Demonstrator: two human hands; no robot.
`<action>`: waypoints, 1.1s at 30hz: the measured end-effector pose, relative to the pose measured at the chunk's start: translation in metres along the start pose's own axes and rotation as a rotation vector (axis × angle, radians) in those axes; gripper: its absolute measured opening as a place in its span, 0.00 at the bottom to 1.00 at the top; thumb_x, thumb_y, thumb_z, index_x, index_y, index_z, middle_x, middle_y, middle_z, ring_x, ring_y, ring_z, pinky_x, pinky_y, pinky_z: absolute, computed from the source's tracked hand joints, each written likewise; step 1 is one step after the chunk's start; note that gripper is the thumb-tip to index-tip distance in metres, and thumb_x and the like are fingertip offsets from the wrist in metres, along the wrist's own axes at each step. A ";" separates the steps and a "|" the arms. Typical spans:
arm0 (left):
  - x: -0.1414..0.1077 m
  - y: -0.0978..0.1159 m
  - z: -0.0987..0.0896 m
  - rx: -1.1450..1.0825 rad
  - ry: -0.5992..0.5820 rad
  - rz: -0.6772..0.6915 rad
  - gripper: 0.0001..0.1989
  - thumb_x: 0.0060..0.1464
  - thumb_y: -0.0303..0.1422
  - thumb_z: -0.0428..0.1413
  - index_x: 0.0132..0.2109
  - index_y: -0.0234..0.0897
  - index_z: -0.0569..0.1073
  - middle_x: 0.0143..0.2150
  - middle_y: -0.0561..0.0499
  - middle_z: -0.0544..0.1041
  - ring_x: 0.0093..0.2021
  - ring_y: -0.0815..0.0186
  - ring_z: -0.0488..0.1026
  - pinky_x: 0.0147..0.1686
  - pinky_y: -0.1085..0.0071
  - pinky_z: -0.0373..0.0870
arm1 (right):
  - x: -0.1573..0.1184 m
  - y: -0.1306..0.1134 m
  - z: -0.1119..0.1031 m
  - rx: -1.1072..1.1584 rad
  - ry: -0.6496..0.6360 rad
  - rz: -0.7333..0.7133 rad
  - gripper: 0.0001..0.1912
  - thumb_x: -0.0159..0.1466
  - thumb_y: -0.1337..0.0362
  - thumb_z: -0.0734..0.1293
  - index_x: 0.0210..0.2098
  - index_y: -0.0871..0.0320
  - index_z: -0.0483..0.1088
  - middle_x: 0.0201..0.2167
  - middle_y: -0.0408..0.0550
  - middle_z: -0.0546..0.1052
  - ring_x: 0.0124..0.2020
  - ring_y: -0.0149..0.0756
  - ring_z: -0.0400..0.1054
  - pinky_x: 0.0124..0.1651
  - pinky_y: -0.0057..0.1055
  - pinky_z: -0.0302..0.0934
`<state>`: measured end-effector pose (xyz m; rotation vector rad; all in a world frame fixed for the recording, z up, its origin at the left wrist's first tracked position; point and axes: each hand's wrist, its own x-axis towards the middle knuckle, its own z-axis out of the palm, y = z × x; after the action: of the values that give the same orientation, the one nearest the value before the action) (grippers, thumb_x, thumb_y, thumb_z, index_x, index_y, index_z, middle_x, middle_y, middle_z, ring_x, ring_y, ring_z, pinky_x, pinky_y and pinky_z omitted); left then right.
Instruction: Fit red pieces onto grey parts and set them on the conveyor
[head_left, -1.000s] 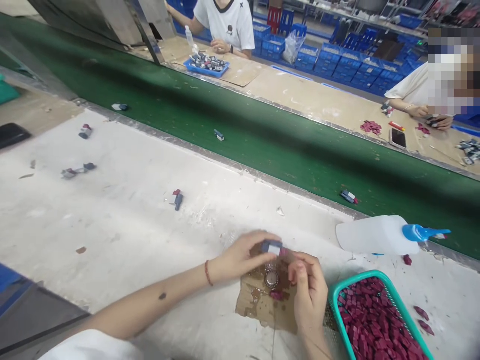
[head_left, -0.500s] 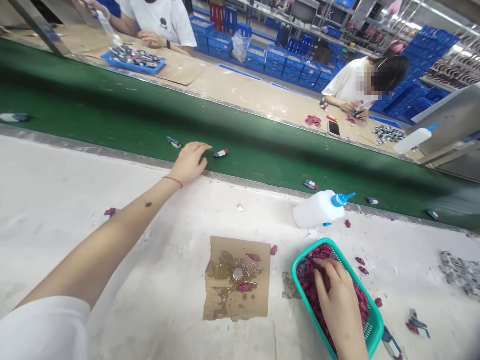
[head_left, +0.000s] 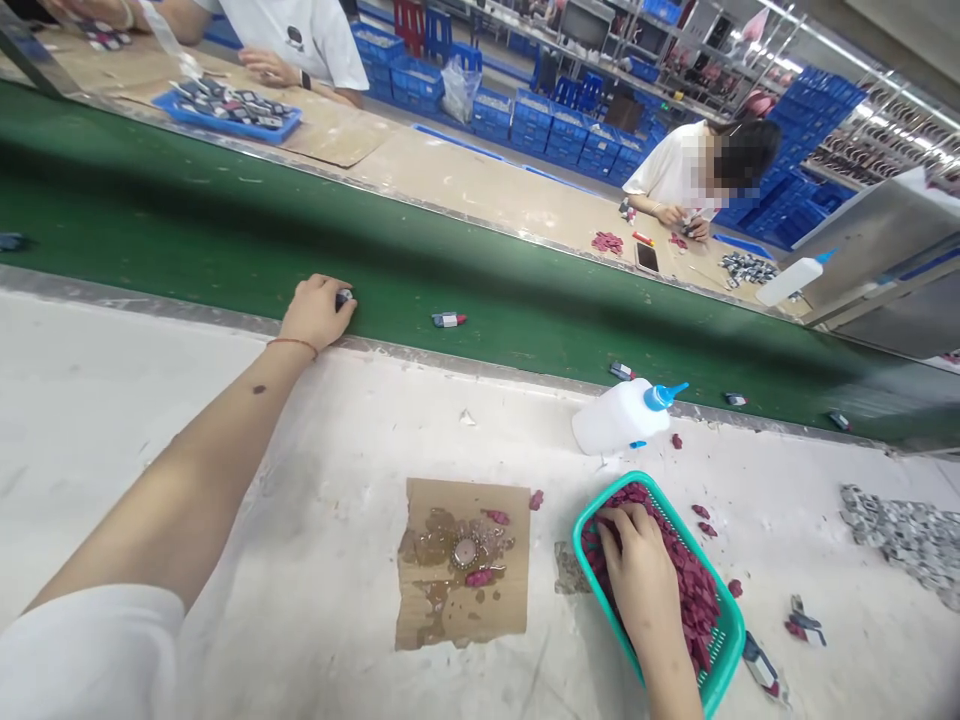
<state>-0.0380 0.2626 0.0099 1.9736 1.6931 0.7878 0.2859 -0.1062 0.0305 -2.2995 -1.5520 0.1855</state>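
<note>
My left hand (head_left: 315, 312) is at the near edge of the green conveyor belt (head_left: 525, 350), its thumb and fingers closed round a small dark grey and white plastic part (head_left: 343, 298). My right hand (head_left: 637, 565) reaches into a teal plastic basket (head_left: 724, 668) full of small maroon pieces (head_left: 694, 600). Its fingers are curled down among them, and the fingertips are hidden, so what they hold cannot be made out. Left of the basket lies a brown cardboard piece (head_left: 427, 620), wet with clear liquid, bearing a round metal cap (head_left: 465, 552) and maroon pieces.
A white squeeze bottle (head_left: 611, 418) with a blue nozzle stands behind the basket. Grey parts (head_left: 900, 540) are heaped at the right. Another dark part (head_left: 448, 320) with a maroon tip rides the belt. Two people in white shirts sit across it, near a blue tray (head_left: 225, 115).
My left hand has moved left along the belt and closed on a dark grey part. My right hand stays in the basket, its fingers now more curled. The view has shifted slightly.
</note>
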 end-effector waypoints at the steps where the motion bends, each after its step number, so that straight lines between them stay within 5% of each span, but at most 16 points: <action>1: -0.001 0.001 -0.003 -0.037 0.010 -0.021 0.09 0.54 0.23 0.53 0.44 0.27 0.72 0.48 0.39 0.71 0.56 0.50 0.61 0.62 0.48 0.53 | 0.001 -0.001 -0.003 0.117 -0.002 0.042 0.12 0.65 0.60 0.59 0.34 0.54 0.73 0.37 0.53 0.76 0.39 0.48 0.70 0.42 0.42 0.65; 5: -0.014 0.009 -0.011 -0.244 0.043 -0.139 0.09 0.62 0.26 0.45 0.44 0.29 0.69 0.37 0.45 0.71 0.40 0.61 0.68 0.48 0.59 0.68 | 0.003 -0.009 -0.016 0.668 0.002 0.266 0.15 0.61 0.50 0.66 0.35 0.56 0.74 0.32 0.51 0.79 0.31 0.42 0.71 0.35 0.37 0.67; 8: -0.039 0.017 -0.014 -0.426 -0.032 -0.235 0.16 0.66 0.28 0.34 0.45 0.31 0.66 0.30 0.49 0.69 0.24 0.69 0.63 0.27 0.69 0.66 | 0.001 -0.022 -0.021 1.053 0.001 0.400 0.18 0.57 0.48 0.72 0.38 0.55 0.75 0.30 0.48 0.80 0.27 0.37 0.72 0.30 0.33 0.69; 12: -0.099 0.029 -0.016 -0.578 -0.233 -0.296 0.09 0.63 0.35 0.46 0.45 0.37 0.67 0.30 0.51 0.72 0.22 0.69 0.64 0.21 0.70 0.62 | 0.001 -0.046 -0.016 1.234 -0.071 0.454 0.19 0.54 0.51 0.75 0.41 0.55 0.78 0.30 0.48 0.81 0.26 0.35 0.74 0.30 0.31 0.71; 16: -0.164 0.045 -0.013 -0.707 -0.429 -0.225 0.14 0.54 0.42 0.57 0.45 0.41 0.69 0.35 0.50 0.78 0.27 0.65 0.71 0.26 0.67 0.69 | 0.007 -0.071 0.001 1.228 -0.239 0.402 0.18 0.54 0.50 0.75 0.35 0.57 0.78 0.25 0.49 0.80 0.25 0.36 0.74 0.26 0.30 0.70; 21: -0.220 0.069 0.000 -0.892 -0.597 -0.161 0.16 0.53 0.45 0.60 0.37 0.36 0.71 0.36 0.47 0.78 0.34 0.63 0.74 0.35 0.66 0.71 | 0.012 -0.092 0.026 1.014 -0.360 0.191 0.16 0.57 0.51 0.73 0.27 0.58 0.73 0.20 0.44 0.76 0.21 0.33 0.68 0.22 0.26 0.62; 27: -0.244 0.081 0.013 -1.022 -0.597 -0.247 0.17 0.55 0.47 0.58 0.41 0.36 0.71 0.38 0.47 0.77 0.33 0.66 0.74 0.35 0.68 0.72 | 0.009 -0.103 0.044 0.620 -0.406 -0.192 0.16 0.67 0.57 0.63 0.24 0.56 0.69 0.18 0.41 0.70 0.20 0.31 0.64 0.24 0.26 0.58; 33: -0.253 0.079 0.023 -1.051 -0.493 -0.266 0.17 0.56 0.46 0.57 0.44 0.38 0.70 0.41 0.46 0.78 0.37 0.64 0.74 0.40 0.66 0.73 | 0.005 -0.105 0.055 0.391 -0.278 -0.479 0.19 0.70 0.63 0.57 0.23 0.54 0.63 0.19 0.41 0.68 0.20 0.31 0.62 0.25 0.26 0.56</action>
<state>0.0119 0.0012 0.0068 1.0526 0.8993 0.7670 0.1803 -0.0543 0.0183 -1.6065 -1.9462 0.6376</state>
